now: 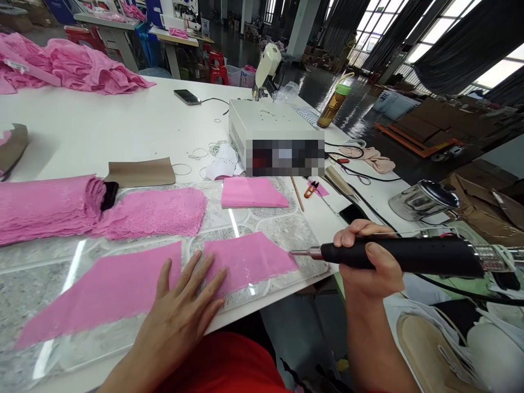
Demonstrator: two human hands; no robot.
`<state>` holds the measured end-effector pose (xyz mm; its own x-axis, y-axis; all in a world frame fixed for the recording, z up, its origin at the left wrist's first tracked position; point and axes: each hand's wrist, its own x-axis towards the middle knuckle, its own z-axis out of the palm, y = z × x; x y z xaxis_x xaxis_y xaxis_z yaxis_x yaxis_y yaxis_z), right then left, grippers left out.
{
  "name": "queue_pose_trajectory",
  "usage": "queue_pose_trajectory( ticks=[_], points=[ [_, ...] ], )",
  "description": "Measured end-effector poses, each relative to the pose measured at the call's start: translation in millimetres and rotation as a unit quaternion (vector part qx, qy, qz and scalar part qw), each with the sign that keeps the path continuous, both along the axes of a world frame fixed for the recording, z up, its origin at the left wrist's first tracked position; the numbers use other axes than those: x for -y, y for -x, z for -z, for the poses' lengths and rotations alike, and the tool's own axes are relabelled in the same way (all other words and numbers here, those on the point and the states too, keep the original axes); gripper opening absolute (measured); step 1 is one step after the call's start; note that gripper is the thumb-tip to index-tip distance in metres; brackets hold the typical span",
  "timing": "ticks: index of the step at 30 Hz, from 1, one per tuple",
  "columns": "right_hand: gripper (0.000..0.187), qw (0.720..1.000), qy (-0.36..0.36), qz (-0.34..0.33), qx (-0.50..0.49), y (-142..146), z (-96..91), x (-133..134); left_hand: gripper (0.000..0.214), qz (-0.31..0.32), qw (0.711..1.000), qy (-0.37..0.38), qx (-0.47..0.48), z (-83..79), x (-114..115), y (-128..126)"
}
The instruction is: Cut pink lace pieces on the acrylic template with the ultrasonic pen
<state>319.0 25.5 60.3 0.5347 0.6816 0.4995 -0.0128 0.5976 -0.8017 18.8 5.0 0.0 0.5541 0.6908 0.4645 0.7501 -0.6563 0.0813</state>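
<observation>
My left hand (pixel 184 303) lies flat with fingers spread, its fingertips on the right pink cloth piece (pixel 249 259) and by the edge of the left pink cloth piece (pixel 110 286). Both pieces rest on a grey stone-patterned mat (pixel 282 226). In my right hand (pixel 374 262) is a black-handled tool with a thin metal tip (pixel 393 256), held level with fingers and thumb wrapped round it. Its tip points left, at the right corner of the right cloth piece; whether it touches the cloth I cannot tell. Behind lies a small stack of pink pieces (pixel 254 194).
Folded pink lace-edged fabric (pixel 49 210) is piled at left, beside a brown card (pixel 141 172). A white box unit (pixel 270 120) stands behind the mat. Orange thread snips (pixel 311 189), a clear lidded jug (pixel 423 201) and black cables lie to the right.
</observation>
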Motion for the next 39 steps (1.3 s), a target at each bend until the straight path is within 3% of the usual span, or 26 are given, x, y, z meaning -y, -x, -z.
queue_pose_trajectory(
  ticks=[39],
  points=[
    [0.011, 0.996, -0.043, -0.079, 0.021, 28, 3.0, -33, 0.037, -0.016, 0.999, 0.026, 0.045, 3.9, 3, -1]
  ],
)
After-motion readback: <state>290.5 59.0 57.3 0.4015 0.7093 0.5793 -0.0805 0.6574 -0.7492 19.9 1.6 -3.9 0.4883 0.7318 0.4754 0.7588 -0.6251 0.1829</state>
